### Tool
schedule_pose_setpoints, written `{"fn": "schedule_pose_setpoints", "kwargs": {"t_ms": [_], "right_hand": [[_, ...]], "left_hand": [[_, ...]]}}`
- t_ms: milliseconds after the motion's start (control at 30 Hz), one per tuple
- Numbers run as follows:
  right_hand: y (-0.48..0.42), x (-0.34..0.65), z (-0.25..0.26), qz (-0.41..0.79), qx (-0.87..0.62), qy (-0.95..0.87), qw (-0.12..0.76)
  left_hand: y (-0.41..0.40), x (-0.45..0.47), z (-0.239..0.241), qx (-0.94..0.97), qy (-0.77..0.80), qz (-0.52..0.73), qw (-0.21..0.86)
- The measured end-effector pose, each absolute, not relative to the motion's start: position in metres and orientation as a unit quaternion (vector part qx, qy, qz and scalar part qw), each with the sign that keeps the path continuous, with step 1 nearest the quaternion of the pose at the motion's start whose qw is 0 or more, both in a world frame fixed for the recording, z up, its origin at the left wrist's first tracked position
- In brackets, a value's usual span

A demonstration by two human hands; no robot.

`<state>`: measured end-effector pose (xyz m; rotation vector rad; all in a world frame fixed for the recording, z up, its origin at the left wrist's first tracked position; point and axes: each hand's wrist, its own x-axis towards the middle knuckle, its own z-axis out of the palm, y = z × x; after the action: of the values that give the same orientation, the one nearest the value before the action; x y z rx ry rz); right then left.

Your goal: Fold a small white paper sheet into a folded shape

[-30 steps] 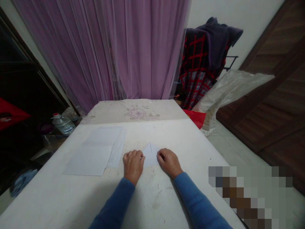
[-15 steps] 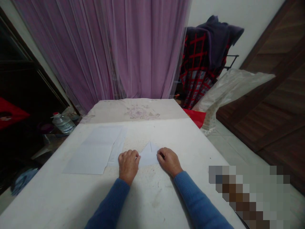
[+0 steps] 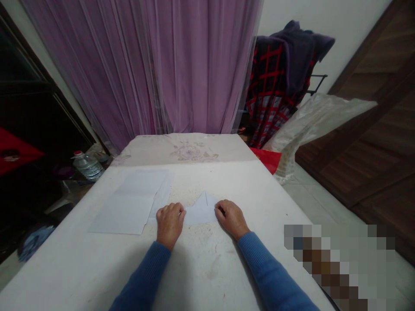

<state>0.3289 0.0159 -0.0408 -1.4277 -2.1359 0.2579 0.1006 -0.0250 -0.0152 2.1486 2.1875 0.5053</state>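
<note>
A small folded piece of white paper [image 3: 201, 211] lies on the table between my hands, with a pointed peak on its far side and a dark line running down from the peak. My left hand [image 3: 170, 222] has its fingers curled and pinches the paper's left end. At the right end, my right hand [image 3: 231, 218] is closed, thumb and forefinger gripping the paper's edge. Both blue sleeves rest over the table. Left of my left hand lie flat white sheets [image 3: 125, 203], overlapping, one with an uneven right edge.
The white table [image 3: 207, 268] has a flower-patterned cover [image 3: 191, 151] at its far end. Purple curtains [image 3: 201, 65] hang behind. A water bottle [image 3: 87, 166] stands off the left side. To the right are a red bag [image 3: 267, 159] and a pale plastic sheet [image 3: 301, 125].
My left hand has slid slightly left along the paper, so more of its left part shows. My right hand stays almost in place. The view has shifted slightly.
</note>
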Motion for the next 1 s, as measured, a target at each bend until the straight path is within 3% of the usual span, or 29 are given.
{"fn": "schedule_pose_setpoints", "kwargs": {"t_ms": [200, 367, 1000], "right_hand": [[0.014, 0.329, -0.040, 0.084, -0.535, -0.795, 0.272], [0.012, 0.319, -0.034, 0.068, -0.571, -0.777, 0.257], [0.018, 0.364, -0.044, 0.067, -0.596, -0.755, 0.264]], "left_hand": [[-0.030, 0.115, -0.020, 0.747, 0.634, 0.203, 0.004], [-0.039, 0.136, -0.043, 0.842, 0.515, 0.160, 0.001], [-0.051, 0.107, -0.060, 0.831, 0.512, 0.213, -0.054]]}}
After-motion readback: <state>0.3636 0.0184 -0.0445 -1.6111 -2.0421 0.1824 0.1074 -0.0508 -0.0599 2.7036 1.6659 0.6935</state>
